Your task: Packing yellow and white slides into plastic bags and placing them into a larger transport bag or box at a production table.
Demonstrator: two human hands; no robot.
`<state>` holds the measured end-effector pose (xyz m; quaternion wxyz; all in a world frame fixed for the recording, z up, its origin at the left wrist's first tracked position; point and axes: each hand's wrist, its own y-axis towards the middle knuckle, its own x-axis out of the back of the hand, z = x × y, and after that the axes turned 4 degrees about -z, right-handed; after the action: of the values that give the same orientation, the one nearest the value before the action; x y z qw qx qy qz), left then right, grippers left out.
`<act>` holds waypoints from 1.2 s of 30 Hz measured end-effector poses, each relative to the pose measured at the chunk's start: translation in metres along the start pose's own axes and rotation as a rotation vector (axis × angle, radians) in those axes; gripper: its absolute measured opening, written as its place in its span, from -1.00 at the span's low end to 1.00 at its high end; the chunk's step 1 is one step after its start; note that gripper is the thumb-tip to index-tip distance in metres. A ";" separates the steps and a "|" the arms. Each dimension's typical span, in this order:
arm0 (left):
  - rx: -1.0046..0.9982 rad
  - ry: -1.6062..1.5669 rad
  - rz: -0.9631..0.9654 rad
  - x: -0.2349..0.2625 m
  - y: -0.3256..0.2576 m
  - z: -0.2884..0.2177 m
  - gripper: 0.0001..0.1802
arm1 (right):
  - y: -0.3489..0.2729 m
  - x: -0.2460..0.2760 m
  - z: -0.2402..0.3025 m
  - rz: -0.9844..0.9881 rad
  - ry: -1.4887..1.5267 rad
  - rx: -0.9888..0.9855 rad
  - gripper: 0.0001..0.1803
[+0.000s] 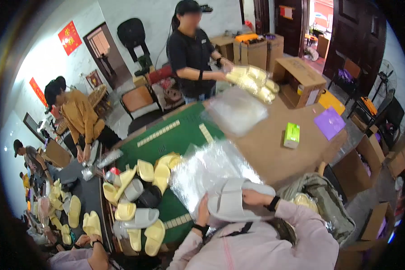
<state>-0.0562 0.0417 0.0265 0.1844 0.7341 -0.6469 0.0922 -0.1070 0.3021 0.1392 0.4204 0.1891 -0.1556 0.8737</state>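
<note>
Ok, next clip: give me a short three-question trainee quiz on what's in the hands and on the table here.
1. True or false: both hands hold one pale grey slipper.
2. What lies directly under that slipper: A) a cardboard lid, B) a stack of clear plastic bags, C) a towel?
3. What colour is the small box on the brown table?

Key: 1 true, with left hand and right hand at its two ends. 2 B. 3 green.

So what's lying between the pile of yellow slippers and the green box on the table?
In the head view, a stack of clear plastic bags lies between the pile of yellow slippers and the green box, followed by bare brown tabletop.
</note>
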 end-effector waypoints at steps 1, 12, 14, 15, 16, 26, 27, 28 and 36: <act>0.156 -0.151 -0.001 0.003 0.005 -0.032 -0.51 | 0.003 -0.002 -0.009 -0.032 -0.035 -0.014 -0.65; 0.089 0.415 0.090 -0.003 0.021 -0.069 -0.49 | 0.009 -0.023 0.003 -0.124 -0.686 0.293 -0.82; 0.081 0.568 0.095 -0.006 0.016 -0.067 -0.49 | 0.007 -0.031 -0.001 -0.179 -0.721 0.380 -0.84; 0.088 0.562 0.092 -0.007 0.013 -0.067 -0.49 | 0.006 -0.032 -0.001 -0.170 -0.724 0.380 -0.84; 0.080 0.589 0.099 -0.007 0.010 -0.067 -0.48 | 0.005 -0.031 -0.001 -0.160 -0.740 0.300 -0.84; -0.121 0.709 0.198 -0.019 0.002 -0.110 -0.45 | 0.017 -0.060 -0.001 -0.321 -0.880 0.176 -0.80; -0.146 0.697 0.213 -0.020 0.002 -0.110 -0.47 | 0.023 -0.067 -0.007 -0.318 -0.828 0.091 -0.79; -0.151 0.702 0.211 -0.022 0.000 -0.109 -0.47 | 0.026 -0.074 -0.013 -0.314 -0.775 0.008 -0.76; -0.177 0.072 0.420 -0.010 -0.002 -0.119 -0.57 | 0.086 -0.064 -0.024 -0.406 -0.861 0.033 -0.73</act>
<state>-0.0431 0.0971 0.1314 0.2479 0.5605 -0.7841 0.0978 -0.1431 0.2183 0.0787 0.4771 0.5670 -0.2618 0.6183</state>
